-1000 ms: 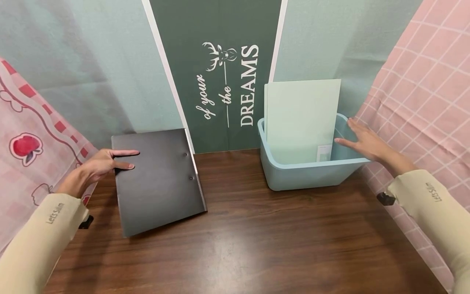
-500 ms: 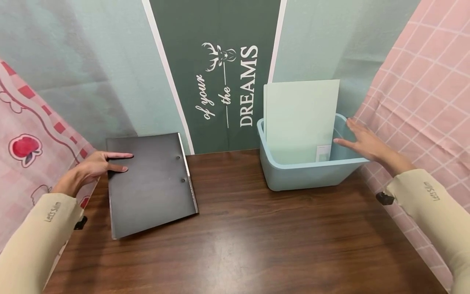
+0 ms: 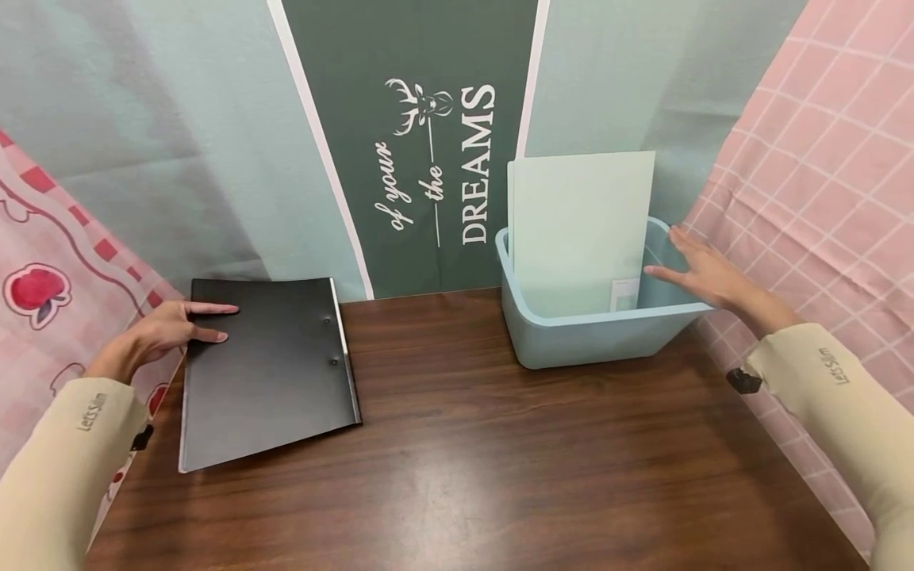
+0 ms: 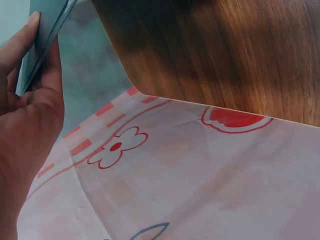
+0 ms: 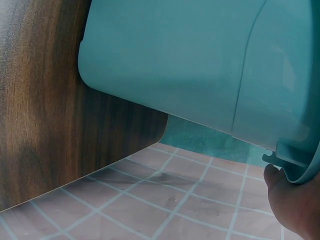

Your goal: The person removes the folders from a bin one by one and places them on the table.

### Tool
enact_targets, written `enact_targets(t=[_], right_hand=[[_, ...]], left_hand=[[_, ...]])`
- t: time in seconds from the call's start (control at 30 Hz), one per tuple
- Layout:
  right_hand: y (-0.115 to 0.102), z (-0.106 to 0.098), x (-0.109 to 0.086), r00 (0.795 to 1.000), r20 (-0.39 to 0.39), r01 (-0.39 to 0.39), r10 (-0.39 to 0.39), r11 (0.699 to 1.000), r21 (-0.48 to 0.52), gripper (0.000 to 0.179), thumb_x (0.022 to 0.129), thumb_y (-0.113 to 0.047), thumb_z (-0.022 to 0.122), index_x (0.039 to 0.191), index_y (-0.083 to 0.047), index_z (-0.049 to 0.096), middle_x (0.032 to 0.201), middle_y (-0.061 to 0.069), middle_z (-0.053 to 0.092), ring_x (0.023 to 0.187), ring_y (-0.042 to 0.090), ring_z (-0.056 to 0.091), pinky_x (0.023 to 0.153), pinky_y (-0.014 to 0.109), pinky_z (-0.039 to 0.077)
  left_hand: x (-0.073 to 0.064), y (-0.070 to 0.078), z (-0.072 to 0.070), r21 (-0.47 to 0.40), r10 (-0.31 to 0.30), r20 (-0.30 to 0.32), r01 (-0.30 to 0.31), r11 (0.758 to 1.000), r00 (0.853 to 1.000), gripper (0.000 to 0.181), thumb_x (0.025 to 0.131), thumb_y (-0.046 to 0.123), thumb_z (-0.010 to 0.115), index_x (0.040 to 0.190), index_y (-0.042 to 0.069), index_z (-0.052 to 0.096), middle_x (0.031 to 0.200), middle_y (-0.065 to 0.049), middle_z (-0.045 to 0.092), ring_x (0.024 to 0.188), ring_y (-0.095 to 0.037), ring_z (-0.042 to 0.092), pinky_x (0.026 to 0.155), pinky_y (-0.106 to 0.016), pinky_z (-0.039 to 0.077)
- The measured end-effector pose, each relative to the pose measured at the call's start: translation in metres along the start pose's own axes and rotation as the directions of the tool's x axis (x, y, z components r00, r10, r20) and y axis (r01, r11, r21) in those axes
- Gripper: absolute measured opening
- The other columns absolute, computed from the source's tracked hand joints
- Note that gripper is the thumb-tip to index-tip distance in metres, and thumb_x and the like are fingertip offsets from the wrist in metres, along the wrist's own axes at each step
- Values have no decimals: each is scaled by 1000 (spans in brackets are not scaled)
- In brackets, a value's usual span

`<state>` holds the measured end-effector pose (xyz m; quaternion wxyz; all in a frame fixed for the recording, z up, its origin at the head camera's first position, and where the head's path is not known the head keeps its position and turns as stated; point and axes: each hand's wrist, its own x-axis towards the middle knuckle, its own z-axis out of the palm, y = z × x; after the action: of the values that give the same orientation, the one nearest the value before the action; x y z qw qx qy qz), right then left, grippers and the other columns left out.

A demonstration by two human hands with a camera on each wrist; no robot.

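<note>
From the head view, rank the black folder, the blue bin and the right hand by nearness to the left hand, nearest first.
1. Black folder: held by the left hand near its left edge.
2. Blue bin: to the folder's right, across the table.
3. Right hand: at the bin's right end.

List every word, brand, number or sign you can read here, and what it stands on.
"of your": dark green backdrop panel
"the": same panel
"DREAMS": same panel
"Let's Slim": left sleeve
"Let's Slim": right sleeve
Small white label, seemingly on the pale green folder in the bin: too small to read.
No readable numbers.
</note>
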<state>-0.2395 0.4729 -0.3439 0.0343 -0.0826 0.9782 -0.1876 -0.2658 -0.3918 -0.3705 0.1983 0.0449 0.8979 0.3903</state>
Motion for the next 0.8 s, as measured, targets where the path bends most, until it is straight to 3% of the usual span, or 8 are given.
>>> enact_targets(t=[0.1,0.33,0.63,0.8], right_hand=[[-1,0,0,1000,-2,-2,2,1000,-3,100,107,-53,55,166,6,-1,173,28,-5,158,54,0,125,71,3],[-1,-1,1,1000,7,-8,8,1000,-15,99,108,-53,53,166,7,-1,173,29,-5,158,54,0,125,70,3],[-3,0,-1,1000,1,-26,26,1000,-15,100,107,-54,53,166,7,-1,173,29,-4,158,54,0,125,70,3],[-6,1,-2,1000,1,-30,30,1000,-6,100,107,-54,54,166,6,-1,173,29,-4,159,53,0,125,71,3]], left_hand=[[2,-5,-1,5,5,-4,-5,1000,1000,69,89,15,86,149,-2,57,158,-44,27,49,-6,26,47,-27,35],[7,-13,-2,52,1,-27,0,999,1000,63,91,15,84,144,-7,59,159,-49,-5,47,-6,27,46,-27,33],[19,-15,-6,182,8,-78,6,983,997,56,94,12,79,142,-8,59,153,-55,5,53,-10,22,48,-28,25],[24,-18,-7,188,-6,-99,25,982,995,55,95,11,75,143,-8,58,153,-56,10,53,-10,24,48,-27,29]])
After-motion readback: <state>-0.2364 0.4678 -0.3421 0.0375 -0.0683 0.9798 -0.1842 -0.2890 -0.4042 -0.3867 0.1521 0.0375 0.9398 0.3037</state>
